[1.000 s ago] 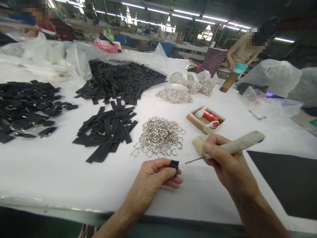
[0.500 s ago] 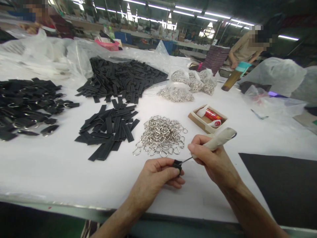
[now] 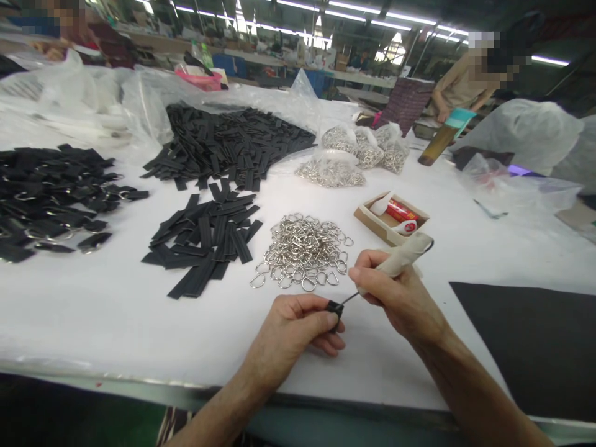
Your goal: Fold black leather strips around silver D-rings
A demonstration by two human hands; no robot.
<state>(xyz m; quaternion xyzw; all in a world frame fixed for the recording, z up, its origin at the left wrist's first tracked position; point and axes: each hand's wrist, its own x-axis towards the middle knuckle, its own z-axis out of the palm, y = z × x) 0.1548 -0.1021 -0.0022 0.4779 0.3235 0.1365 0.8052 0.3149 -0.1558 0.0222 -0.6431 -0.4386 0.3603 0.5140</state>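
My left hand [image 3: 298,326] is closed in a pinch on a small folded black strap piece [image 3: 334,308] just above the white table [image 3: 93,310]. My right hand [image 3: 395,295] grips a pointed tool with a cloth-wrapped handle [image 3: 403,256]; its thin metal tip touches the black piece. Just beyond my hands lies a heap of silver D-rings [image 3: 302,251]. A loose pile of black strap strips [image 3: 207,239] lies to the left of the rings.
A larger heap of black strips [image 3: 233,146] and bags of rings [image 3: 358,155] lie farther back. Strips fitted with rings [image 3: 51,198] are piled at left. A small cardboard box [image 3: 390,217] holds tubes. A black sheet [image 3: 535,347] lies at right. Other people work at the far tables.
My right hand moved left and brought the tool's tip from clear of the black piece onto it. My left hand stayed in place with the piece pinched.
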